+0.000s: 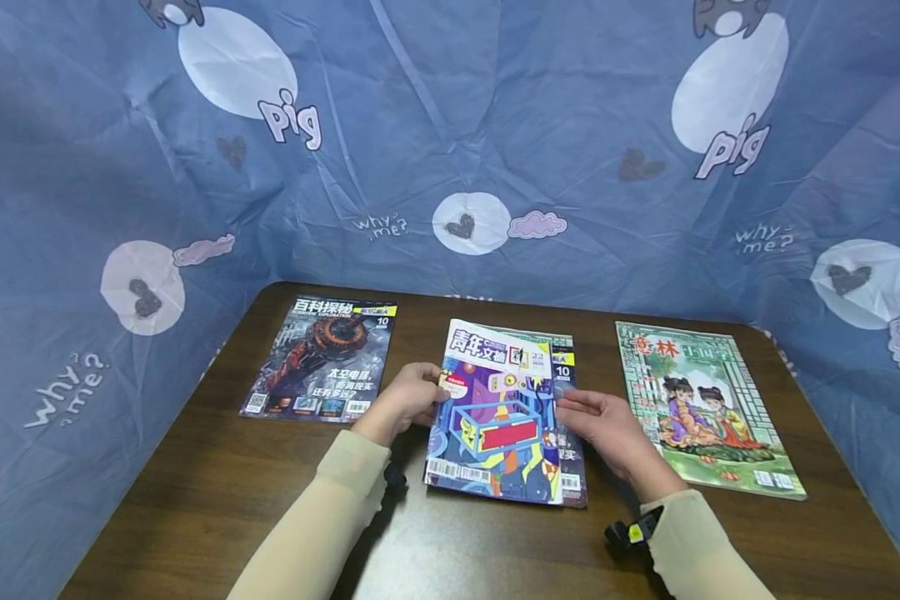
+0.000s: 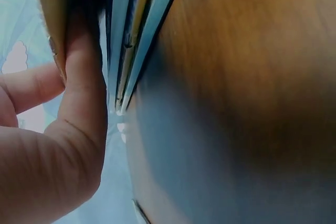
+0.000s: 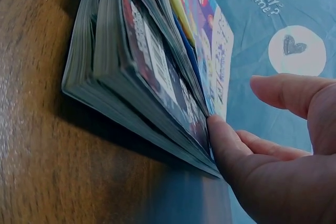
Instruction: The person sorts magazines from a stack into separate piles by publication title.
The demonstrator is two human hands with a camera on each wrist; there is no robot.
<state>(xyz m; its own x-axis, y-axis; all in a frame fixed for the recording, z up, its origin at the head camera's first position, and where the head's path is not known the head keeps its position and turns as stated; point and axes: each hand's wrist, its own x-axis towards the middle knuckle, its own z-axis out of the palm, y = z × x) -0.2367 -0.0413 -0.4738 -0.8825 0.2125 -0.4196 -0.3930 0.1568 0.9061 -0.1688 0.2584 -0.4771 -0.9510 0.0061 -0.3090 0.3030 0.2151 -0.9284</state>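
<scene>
While pinching the purple magazine (image 1: 495, 417) at about the middle of its left edge with the left hand (image 1: 403, 400), holding that grip narrow, with a finger underneath, but being unable to tell the number of leaves caught in it. On the right, only touching the edge with the fingertips of the right hand (image 1: 607, 425), holding the thumb wide and apart, gripping nothing there.

As for the purple magazine: lying on top of a stack (image 3: 107, 51) in the middle of the wooden table (image 1: 195, 508), partly covering a dark magazine (image 1: 572, 490) peeking out on the right, and sitting between a space-themed magazine (image 1: 318, 358) on the left and a green magazine (image 1: 708, 408) on the right.

Seemingly weighing little and bending easily; judging by the leaves parting in the right wrist view, probably fanning or flopping if held by the cover alone. Looking smooth, so probably sliding readily over the cover below, and likely creasing at the corners under a careless pinch. For a sound hold, better taking the full thickness midway along the left and right edges, with thumbs on top and fingers beneath, rather than picking at a near corner.
</scene>
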